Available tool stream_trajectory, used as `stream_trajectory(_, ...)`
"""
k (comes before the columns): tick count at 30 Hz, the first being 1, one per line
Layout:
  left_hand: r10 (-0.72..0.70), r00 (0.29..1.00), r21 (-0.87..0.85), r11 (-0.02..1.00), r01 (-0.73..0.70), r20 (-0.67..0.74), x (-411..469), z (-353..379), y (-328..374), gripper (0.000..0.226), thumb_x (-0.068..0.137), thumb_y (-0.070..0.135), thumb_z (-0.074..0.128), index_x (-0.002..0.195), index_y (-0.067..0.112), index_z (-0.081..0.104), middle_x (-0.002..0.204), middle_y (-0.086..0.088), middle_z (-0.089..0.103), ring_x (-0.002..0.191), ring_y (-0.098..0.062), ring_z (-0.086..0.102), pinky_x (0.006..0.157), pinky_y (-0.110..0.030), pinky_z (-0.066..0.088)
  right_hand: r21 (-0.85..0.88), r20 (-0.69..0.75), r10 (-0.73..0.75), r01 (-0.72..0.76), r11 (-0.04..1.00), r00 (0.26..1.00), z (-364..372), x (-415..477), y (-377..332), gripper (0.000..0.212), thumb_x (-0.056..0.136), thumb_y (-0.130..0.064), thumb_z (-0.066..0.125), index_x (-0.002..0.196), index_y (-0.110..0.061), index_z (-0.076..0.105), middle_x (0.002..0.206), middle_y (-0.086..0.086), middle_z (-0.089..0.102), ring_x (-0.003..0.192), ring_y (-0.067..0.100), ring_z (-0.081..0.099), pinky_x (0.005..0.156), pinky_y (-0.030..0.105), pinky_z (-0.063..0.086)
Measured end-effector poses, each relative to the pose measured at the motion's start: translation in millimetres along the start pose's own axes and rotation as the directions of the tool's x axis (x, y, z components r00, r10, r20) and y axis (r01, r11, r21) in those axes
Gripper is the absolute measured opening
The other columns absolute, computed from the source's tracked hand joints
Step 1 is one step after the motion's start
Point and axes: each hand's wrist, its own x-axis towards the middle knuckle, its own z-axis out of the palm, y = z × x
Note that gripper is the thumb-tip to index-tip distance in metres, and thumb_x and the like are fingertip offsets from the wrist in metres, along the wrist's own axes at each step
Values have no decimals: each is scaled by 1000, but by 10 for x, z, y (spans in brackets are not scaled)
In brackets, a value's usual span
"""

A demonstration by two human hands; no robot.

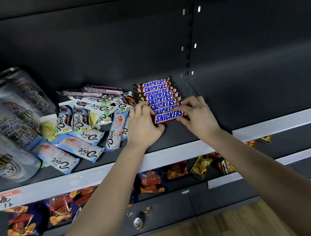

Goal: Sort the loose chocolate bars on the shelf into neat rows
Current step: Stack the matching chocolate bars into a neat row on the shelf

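Note:
A row of several Snickers bars [157, 93] lies side by side on the dark shelf [181, 132], running from back to front. The front Snickers bar [168, 117] is held at both ends: my left hand [144, 125] grips its left end and my right hand [196, 113] pinches its right end. Left of the row lies a loose heap of white and blue Dove bars [86, 125]. Two more Snickers bars [98, 90] lie at the back of that heap.
Several large silver cans [7, 122] stand at the shelf's left end. A grey price rail [174, 155] runs along the shelf's front edge. Below it hang snack bags [151, 181], with small cans [138, 222] lower down. The shelf to the right of the Snickers row is bare.

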Motion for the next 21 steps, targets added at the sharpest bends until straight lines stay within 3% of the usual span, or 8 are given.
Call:
stream_trajectory(6,-15,999,-49,999,13,-42,-15,-36,-30,27,72,24,64,93,11,52,128,-2,45,118,-22,36,93,-28,30,-5,7,7,-7,1000,1000,25,19,-1,35,72,-14,77,106,-15,69,100,11,57,96,34,51,79,48,51)
stream_trajectory(11,-29,998,-124,992,21,-59,-32,-66,-24,31,72,16,62,99,9,50,122,-4,47,112,-21,38,90,-25,30,-27,54,5,-4,1000,999,-31,-2,-67,51,74,-34,73,121,-22,58,127,6,49,118,30,41,95,49,36)
stream_trajectory(15,-72,987,-238,971,35,-147,-29,-184,14,32,74,9,59,105,9,51,113,-4,51,107,-19,45,86,-21,32,14,35,-13,12,1000,999,-35,48,-208,50,77,-35,67,124,-20,55,129,8,49,121,31,40,99,48,35)
stream_trajectory(21,-202,942,-254,958,133,-269,45,-554,-200,30,76,8,53,106,7,53,108,-10,54,104,-26,48,86,-35,42,150,17,-118,115,982,993,85,382,-808,40,84,-25,57,122,-12,57,127,12,49,122,30,40,104,41,35)
